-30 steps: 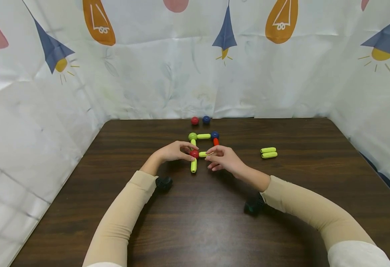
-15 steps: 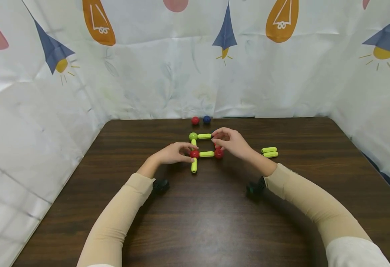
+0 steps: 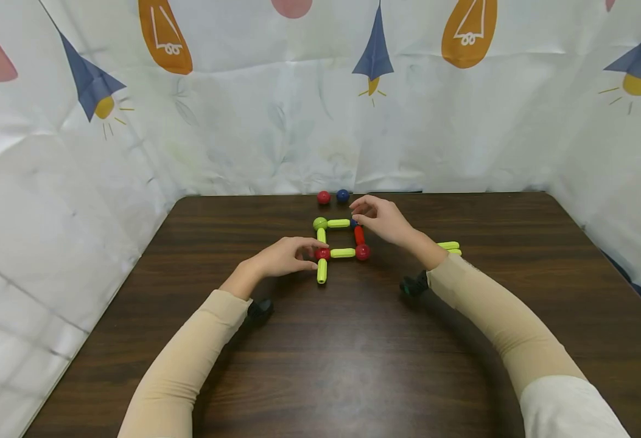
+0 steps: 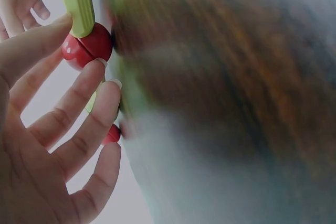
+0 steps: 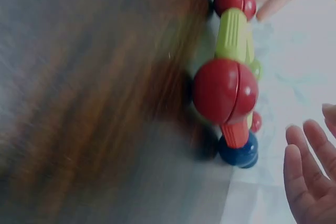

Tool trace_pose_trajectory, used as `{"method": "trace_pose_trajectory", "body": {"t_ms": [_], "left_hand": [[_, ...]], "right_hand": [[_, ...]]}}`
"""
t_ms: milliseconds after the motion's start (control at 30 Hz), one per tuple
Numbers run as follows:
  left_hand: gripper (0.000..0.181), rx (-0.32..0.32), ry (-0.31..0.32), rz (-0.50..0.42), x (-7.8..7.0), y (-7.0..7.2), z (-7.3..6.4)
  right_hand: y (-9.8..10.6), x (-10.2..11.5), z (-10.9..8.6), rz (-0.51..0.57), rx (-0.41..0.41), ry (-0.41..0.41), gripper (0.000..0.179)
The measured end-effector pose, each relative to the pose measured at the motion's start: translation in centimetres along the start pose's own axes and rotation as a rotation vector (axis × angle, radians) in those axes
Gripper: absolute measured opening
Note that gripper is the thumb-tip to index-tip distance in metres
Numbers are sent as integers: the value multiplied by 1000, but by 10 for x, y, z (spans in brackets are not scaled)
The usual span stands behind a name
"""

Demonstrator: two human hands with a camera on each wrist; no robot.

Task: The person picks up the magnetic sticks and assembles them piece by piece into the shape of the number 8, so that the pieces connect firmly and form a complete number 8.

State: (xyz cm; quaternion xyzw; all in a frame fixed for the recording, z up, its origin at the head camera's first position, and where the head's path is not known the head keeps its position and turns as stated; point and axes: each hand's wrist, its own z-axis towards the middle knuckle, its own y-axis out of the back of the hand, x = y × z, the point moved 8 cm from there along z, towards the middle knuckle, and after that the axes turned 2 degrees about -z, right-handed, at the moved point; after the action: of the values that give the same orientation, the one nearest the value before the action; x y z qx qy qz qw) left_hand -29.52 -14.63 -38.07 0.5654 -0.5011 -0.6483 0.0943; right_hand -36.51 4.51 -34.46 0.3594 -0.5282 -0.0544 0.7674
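Observation:
A square of toy rods and balls lies on the table, with a yellow-green rod [image 3: 322,271] sticking out from its near left corner. My left hand [image 3: 282,258] holds the red ball [image 3: 323,255] at that corner between thumb and fingers. A green ball [image 3: 320,224] forms the far left corner, a red ball [image 3: 363,252] the near right one. A red rod [image 3: 359,235] joins the latter to a blue ball [image 3: 355,223], partly hidden. My right hand [image 3: 390,224] hovers beside the blue ball; the right wrist view shows its fingers loosely bent, apart from the pieces.
Behind the square lie a loose red ball [image 3: 324,197] and a loose blue ball [image 3: 343,196]. Yellow-green rods [image 3: 449,246] rest to the right, partly behind my right forearm. A patterned cloth [image 3: 320,121] hangs past the table's [image 3: 320,365] far edge.
My right hand has moved from the near rod away toward the far right corner, uncovering the near right red ball and the red rod. My left hand stays at its red ball.

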Motion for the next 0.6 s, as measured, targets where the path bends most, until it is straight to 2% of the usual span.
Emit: {"method": "trace_pose_trajectory", "body": {"t_ms": [133, 300, 600], "left_hand": [[47, -4, -4, 7, 0, 0, -1], [44, -9, -3, -11, 2, 0, -2], [42, 4, -23, -46, 2, 0, -1]], "right_hand": [[1, -3, 12, -85, -13, 11, 24], [-3, -11, 30, -134, 0, -16, 29], [-15, -26, 64, -273, 133, -97, 44]]}}
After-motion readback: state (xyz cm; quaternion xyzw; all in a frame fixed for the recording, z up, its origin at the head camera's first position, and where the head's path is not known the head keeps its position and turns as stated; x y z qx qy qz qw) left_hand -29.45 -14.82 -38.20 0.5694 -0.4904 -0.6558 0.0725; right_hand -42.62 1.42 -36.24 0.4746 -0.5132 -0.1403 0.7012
